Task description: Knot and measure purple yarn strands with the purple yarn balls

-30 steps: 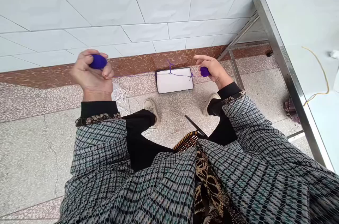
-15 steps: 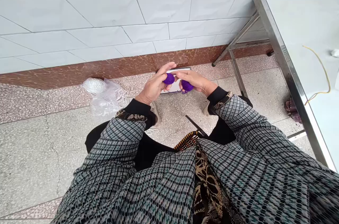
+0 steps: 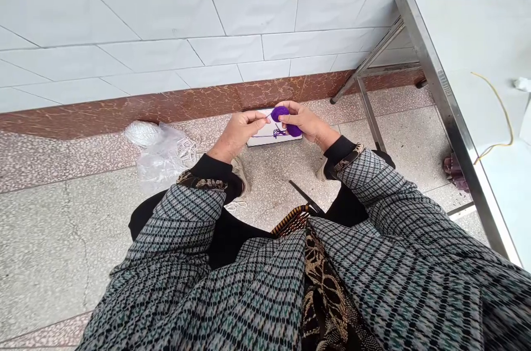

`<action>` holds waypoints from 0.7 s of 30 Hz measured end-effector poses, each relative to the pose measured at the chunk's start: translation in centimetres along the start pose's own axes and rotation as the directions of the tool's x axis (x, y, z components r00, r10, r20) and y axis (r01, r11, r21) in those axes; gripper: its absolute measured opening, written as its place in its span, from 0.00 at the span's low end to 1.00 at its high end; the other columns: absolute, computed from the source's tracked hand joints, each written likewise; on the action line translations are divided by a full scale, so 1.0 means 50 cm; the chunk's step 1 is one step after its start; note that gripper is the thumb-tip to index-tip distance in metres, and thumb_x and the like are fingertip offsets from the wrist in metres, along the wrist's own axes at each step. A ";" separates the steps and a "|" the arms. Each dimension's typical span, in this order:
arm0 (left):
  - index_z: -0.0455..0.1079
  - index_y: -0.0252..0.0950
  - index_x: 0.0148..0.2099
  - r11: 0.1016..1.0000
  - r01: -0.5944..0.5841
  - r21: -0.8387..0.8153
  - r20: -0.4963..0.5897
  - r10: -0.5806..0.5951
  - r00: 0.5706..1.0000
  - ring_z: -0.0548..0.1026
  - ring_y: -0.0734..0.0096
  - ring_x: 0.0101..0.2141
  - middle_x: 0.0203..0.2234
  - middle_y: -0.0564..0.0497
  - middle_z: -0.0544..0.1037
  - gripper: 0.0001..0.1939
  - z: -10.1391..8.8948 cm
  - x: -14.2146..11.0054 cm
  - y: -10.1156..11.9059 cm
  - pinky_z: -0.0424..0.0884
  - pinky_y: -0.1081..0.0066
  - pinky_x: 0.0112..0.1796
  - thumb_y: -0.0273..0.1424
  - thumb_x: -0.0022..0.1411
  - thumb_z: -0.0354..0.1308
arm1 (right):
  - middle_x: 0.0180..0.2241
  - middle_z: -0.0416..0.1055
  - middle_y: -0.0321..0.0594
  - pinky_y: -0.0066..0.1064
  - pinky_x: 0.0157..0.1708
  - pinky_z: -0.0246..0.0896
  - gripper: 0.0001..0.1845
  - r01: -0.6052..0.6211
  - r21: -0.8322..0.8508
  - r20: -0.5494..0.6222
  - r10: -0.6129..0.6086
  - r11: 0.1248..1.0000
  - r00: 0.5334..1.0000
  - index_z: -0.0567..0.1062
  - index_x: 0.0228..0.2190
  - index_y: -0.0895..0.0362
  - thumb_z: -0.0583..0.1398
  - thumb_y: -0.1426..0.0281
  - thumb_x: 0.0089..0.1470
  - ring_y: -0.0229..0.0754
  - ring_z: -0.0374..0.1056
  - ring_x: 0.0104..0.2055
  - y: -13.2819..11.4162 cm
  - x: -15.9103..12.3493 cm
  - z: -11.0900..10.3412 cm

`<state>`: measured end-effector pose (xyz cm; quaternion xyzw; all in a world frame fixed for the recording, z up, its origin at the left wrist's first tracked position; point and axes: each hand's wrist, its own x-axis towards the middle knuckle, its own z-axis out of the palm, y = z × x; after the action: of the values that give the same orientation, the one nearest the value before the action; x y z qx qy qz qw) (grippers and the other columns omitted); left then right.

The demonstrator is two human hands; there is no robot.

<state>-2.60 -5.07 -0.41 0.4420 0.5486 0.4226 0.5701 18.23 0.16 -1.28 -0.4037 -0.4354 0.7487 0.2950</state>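
My right hand is closed around a small ball of purple yarn, its thumb on the near side. A second purple yarn ball shows just below those fingers; whether it is held or resting there I cannot tell. My left hand pinches a thin purple strand that runs to the upper ball. Beneath both hands lies a white flat board or box on the floor. Loose loops of purple yarn hang over it, and a strand crosses it toward the left.
Left on the floor are a white yarn ball, a clear plastic bag and white cord. A black stick-like object and a woven basket-like item are near my lap. A metal-framed table stands right; a tiled wall rises ahead.
The upper ball has gone from my left hand to my right. My left hand has drawn back slightly left and now pinches the strand. Loose yarn loops have come into view.
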 end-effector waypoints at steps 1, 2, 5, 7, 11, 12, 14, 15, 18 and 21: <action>0.79 0.33 0.33 1.000 -0.012 0.008 -0.024 0.012 1.000 0.64 0.77 0.24 0.23 0.54 0.72 0.02 0.000 -0.001 0.004 0.59 0.75 0.27 0.27 0.57 0.68 | 0.32 0.74 0.31 0.22 0.23 0.66 0.16 -0.019 -0.014 0.002 0.020 1.000 1.000 0.72 0.44 0.56 0.71 0.77 0.58 0.32 0.66 0.25 -0.002 0.000 -0.001; 0.78 0.33 0.32 1.000 -0.018 0.001 -0.046 0.018 0.999 0.63 0.78 0.23 0.22 0.54 0.71 0.02 -0.001 -0.001 0.009 0.57 0.75 0.26 0.26 0.57 0.67 | 0.30 0.74 0.31 0.22 0.23 0.66 0.14 -0.041 -0.031 0.011 0.041 0.999 0.999 0.73 0.43 0.56 0.70 0.77 0.59 0.33 0.66 0.25 -0.005 0.000 -0.002; 0.78 0.34 0.30 0.998 0.006 -0.062 -0.059 -0.009 0.998 0.53 0.80 0.19 0.17 0.58 0.62 0.02 -0.004 0.000 0.017 0.47 0.75 0.23 0.26 0.55 0.66 | 0.27 0.72 0.33 0.23 0.23 0.66 0.09 -0.081 -0.023 0.079 0.083 0.996 0.993 0.73 0.40 0.57 0.69 0.72 0.63 0.35 0.66 0.25 -0.012 -0.004 -0.004; 0.77 0.34 0.29 0.995 0.025 -0.094 -0.044 -0.030 0.999 0.50 0.81 0.18 0.16 0.60 0.58 0.02 -0.005 0.001 0.018 0.43 0.74 0.23 0.26 0.55 0.66 | 0.26 0.71 0.34 0.24 0.25 0.67 0.12 -0.075 0.048 0.113 0.069 0.996 0.991 0.73 0.39 0.57 0.70 0.67 0.64 0.35 0.66 0.26 -0.016 -0.008 -0.004; 0.77 0.35 0.30 0.993 0.044 -0.113 -0.029 -0.048 0.998 0.51 0.81 0.18 0.15 0.59 0.57 0.02 -0.002 0.000 0.015 0.43 0.75 0.23 0.26 0.55 0.66 | 0.31 0.73 0.35 0.23 0.27 0.68 0.14 -0.088 0.190 0.087 0.072 0.978 0.994 0.73 0.40 0.57 0.70 0.62 0.65 0.35 0.66 0.30 -0.024 -0.014 -0.001; 0.76 0.35 0.30 0.992 0.048 -0.116 -0.027 -0.051 0.998 0.51 0.81 0.18 0.15 0.59 0.57 0.02 -0.001 0.000 0.014 0.43 0.75 0.22 0.27 0.55 0.66 | 0.33 0.74 0.36 0.23 0.28 0.68 0.13 -0.101 0.223 0.077 0.086 0.970 0.993 0.73 0.41 0.57 0.69 0.62 0.66 0.35 0.66 0.30 -0.028 -0.015 0.000; 0.76 0.35 0.30 0.992 0.055 -0.117 -0.017 -0.058 0.998 0.50 0.81 0.17 0.14 0.59 0.57 0.02 0.001 -0.001 0.012 0.43 0.75 0.22 0.27 0.54 0.66 | 0.35 0.74 0.36 0.23 0.28 0.67 0.12 -0.119 0.283 0.062 0.106 0.952 0.992 0.73 0.42 0.56 0.67 0.61 0.68 0.34 0.65 0.30 -0.037 -0.016 -0.002; 0.76 0.35 0.30 0.991 0.058 -0.117 -0.009 -0.059 0.998 0.50 0.81 0.17 0.14 0.59 0.57 0.02 0.000 -0.001 0.012 0.43 0.75 0.22 0.28 0.54 0.66 | 0.35 0.74 0.36 0.23 0.28 0.67 0.13 -0.122 0.306 0.051 0.111 0.944 0.992 0.73 0.42 0.56 0.67 0.61 0.69 0.34 0.64 0.30 -0.041 -0.016 -0.003; 0.76 0.35 0.29 0.991 0.051 -0.126 0.009 -0.050 0.999 0.50 0.81 0.17 0.14 0.59 0.57 0.04 -0.002 -0.002 0.014 0.43 0.75 0.22 0.30 0.53 0.67 | 0.34 0.74 0.36 0.22 0.27 0.66 0.13 -0.158 0.318 0.001 0.167 0.935 0.986 0.73 0.42 0.56 0.69 0.62 0.70 0.34 0.65 0.29 -0.053 -0.017 -0.009; 0.75 0.35 0.28 0.987 0.031 -0.157 0.005 -0.031 1.000 0.50 0.81 0.17 0.14 0.59 0.57 0.05 -0.004 -0.002 0.016 0.43 0.75 0.22 0.31 0.51 0.67 | 0.34 0.74 0.35 0.23 0.26 0.68 0.11 -0.224 0.321 -0.033 0.247 0.920 0.968 0.73 0.41 0.58 0.68 0.66 0.72 0.33 0.65 0.28 -0.062 -0.020 -0.010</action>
<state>-2.79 -4.97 0.40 0.3877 0.5195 0.4551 0.6105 19.45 0.96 1.70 -0.4279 -0.2478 0.8232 0.2790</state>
